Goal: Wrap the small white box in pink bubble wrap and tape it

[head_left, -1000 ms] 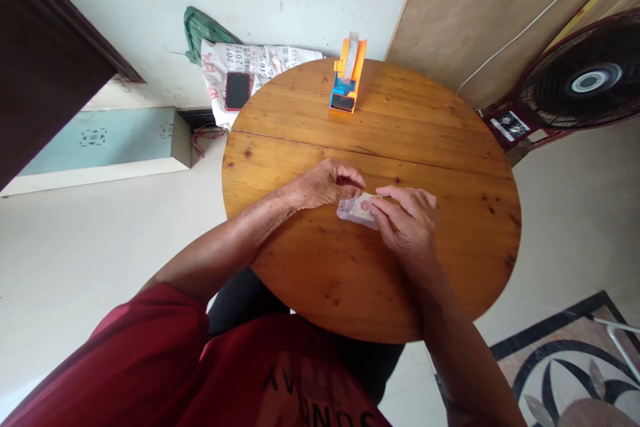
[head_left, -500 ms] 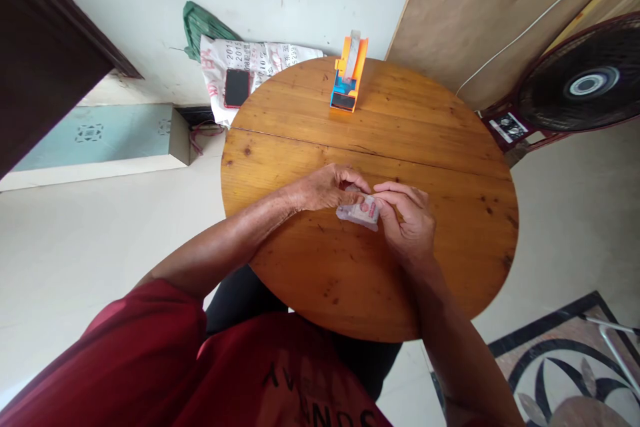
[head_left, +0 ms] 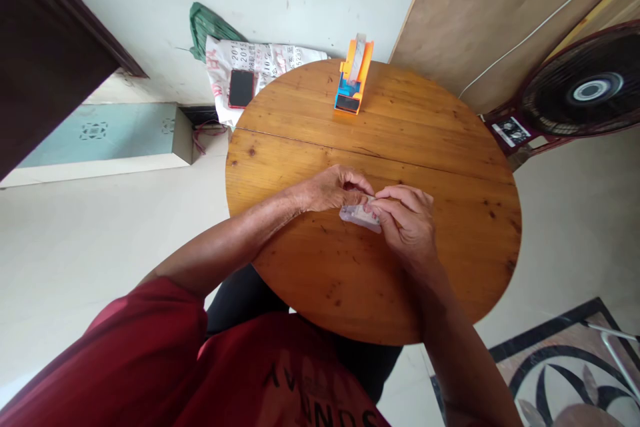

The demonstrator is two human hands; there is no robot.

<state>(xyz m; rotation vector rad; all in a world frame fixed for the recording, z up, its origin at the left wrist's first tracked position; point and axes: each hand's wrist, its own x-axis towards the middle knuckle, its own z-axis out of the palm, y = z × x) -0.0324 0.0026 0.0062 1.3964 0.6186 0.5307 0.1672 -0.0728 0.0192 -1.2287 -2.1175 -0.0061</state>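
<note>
Between my two hands is a small clear plastic packet (head_left: 359, 217) with red and white print, low over the round wooden table (head_left: 310, 260). My left hand (head_left: 333, 188) has its thumb and fingers closed on the packet's upper left edge. From the right, my right hand (head_left: 407, 217) pinches the packet's right side between thumb and fingertips. The fingers of both hands nearly meet at its top and hide part of the print. What the packet holds I cannot make out.
An orange and blue tape dispenser (head_left: 354, 77) stands at the table's far edge. Beyond the left rim, a black phone (head_left: 241, 89) lies on a printed white sack (head_left: 280, 60). A fan (head_left: 590, 87) stands at the right.
My right thumb and fingers have shifted slightly left over the packet and cover more of its print. The whole view has moved a little; the left hand keeps its grip.
</note>
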